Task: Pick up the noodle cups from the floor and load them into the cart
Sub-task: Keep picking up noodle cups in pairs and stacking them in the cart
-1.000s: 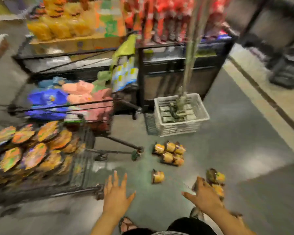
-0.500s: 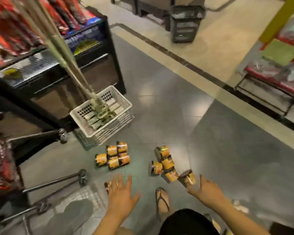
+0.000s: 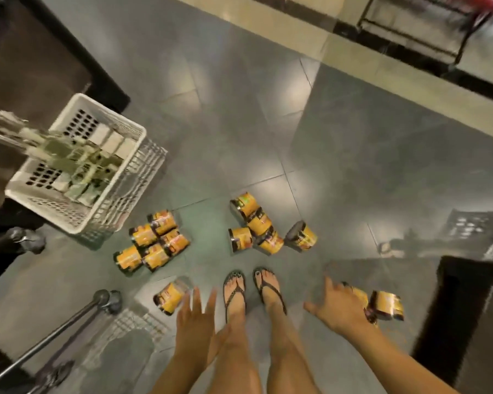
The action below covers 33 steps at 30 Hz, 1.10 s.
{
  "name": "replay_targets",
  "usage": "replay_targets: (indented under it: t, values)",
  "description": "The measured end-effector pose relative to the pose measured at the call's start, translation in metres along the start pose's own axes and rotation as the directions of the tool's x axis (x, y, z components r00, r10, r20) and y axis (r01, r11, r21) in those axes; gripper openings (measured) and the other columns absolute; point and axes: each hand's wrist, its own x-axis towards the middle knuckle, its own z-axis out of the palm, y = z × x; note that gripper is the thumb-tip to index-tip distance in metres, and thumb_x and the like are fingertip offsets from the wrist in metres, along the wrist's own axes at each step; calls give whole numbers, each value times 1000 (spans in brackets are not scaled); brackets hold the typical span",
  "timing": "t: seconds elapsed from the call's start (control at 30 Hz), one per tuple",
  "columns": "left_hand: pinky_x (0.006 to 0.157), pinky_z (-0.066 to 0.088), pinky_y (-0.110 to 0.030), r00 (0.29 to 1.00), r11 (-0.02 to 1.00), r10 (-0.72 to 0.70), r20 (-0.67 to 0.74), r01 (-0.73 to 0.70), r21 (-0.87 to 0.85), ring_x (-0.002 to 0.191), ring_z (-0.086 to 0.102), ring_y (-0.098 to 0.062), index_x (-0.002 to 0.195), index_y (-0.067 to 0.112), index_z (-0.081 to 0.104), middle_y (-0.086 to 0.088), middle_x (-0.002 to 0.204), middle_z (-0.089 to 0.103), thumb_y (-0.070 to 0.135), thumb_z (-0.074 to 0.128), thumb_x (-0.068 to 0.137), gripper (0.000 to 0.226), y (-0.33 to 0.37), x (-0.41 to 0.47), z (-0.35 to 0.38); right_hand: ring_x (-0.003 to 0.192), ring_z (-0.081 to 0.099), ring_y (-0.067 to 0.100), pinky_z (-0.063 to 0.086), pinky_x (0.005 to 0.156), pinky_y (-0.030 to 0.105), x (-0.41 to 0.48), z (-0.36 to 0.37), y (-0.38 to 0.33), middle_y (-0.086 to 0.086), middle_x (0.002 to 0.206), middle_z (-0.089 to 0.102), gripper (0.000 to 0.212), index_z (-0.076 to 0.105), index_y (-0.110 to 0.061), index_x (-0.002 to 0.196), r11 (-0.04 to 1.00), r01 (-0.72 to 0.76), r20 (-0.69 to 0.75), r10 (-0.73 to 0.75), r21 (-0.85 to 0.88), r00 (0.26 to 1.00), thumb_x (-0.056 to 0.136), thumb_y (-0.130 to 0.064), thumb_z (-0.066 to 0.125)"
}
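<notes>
The noodle cups (image 3: 151,240) are small yellow-and-orange tubs with dark ends, lying on their sides on the grey tiled floor (image 3: 339,172): five packed tight at the left and a looser bunch (image 3: 261,228) of five to their right. A single cup (image 3: 170,298) lies nearer, just beside a cart (image 3: 69,322) wheel, and a pair (image 3: 386,305) sits far right

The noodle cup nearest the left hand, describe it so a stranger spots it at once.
Start at the white basket on the grey floor. Nearer the person lies a cluster of five yellow cups; nearer still, one cup lies alone, by the fingertips of the left hand.
</notes>
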Motion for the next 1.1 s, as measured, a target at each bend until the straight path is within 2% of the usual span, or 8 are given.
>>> replay_targets:
  t: [0.07, 0.13, 0.27, 0.4, 0.6, 0.8, 0.97, 1.1]
  values:
    - [76, 55, -53, 999, 999, 33, -7, -33, 29, 105, 62, -46, 130, 16, 53, -25, 122, 62, 74, 47, 72, 82, -4, 44, 16, 132, 36, 35, 37, 104, 40, 35, 14, -6, 16, 144, 40, 94, 14, -14, 151, 1000, 6, 36, -5, -11, 999, 83, -70, 48]
    - [87, 50, -57, 997, 998, 67, -38, -68, -6, 117, 53, -50, 135, 14, 55, -29, 134, 52, 76, 34, 74, 90, -7, 94, 32, 132, 36, 35, 36, 105, 40, 77, 27, -12, 16, 145, 39, 96, 11, -15, 152, 1000, 13, 37, -13, -12, 999, 83, -71, 48]
    - [101, 39, -58, 974, 997, 48, -220, -60, -50, 133, 36, -49, 149, 20, 35, -27, 150, 31, 83, 27, 74, 98, -6, 218, 52, 133, 35, 34, 36, 104, 42, 187, 51, -38, 16, 145, 38, 106, 7, -16, 153, 995, 94, -56, -92, 26, 994, 78, -77, 49]
    - [116, 15, -49, 934, 998, 53, -352, -63, -18, 147, 5, -37, 154, 32, 0, -16, 161, -2, 96, 10, 60, 114, -1, 350, 74, 133, 33, 34, 35, 105, 42, 313, 75, -71, 16, 145, 36, 109, 5, -18, 152, 974, 224, -193, -216, 19, 957, 75, -77, 53]
    - [117, 12, -48, 836, 993, 106, -538, -118, 12, 148, -5, -35, 148, 36, -19, -15, 161, -9, 100, 7, 55, 116, -2, 496, 105, 132, 34, 31, 33, 105, 42, 456, 103, -106, 12, 146, 34, 122, -4, -21, 153, 924, 366, -354, -380, -109, 855, 66, -86, 50]
    - [117, 12, -47, 749, 971, 139, -647, -233, -61, 148, -6, -32, 145, 43, -21, -12, 161, -7, 99, 5, 60, 105, -10, 558, 118, 132, 33, 27, 33, 106, 41, 522, 127, -128, 5, 146, 32, 134, -8, -25, 153, 880, 443, -419, -471, -169, 777, 54, -92, 53]
    - [116, 1, -40, 754, 946, 234, -614, -323, -35, 148, -10, -26, 138, 47, -33, -6, 161, -11, 98, 15, 60, 104, -17, 564, 114, 112, 53, 15, 49, 92, 32, 534, 139, -126, -6, 125, 53, 123, 5, -39, 146, 777, 618, -409, -529, 120, 744, 49, -83, 67]
    - [119, 2, -42, 764, 923, 235, -600, -369, -109, 148, -8, -23, 137, 47, -34, -3, 161, -11, 101, 17, 55, 111, -9, 570, 113, 101, 53, 2, 43, 82, 14, 535, 140, -102, -12, 119, 54, 117, 16, -34, 146, 699, 630, -528, -413, 338, 742, 52, -70, 77]
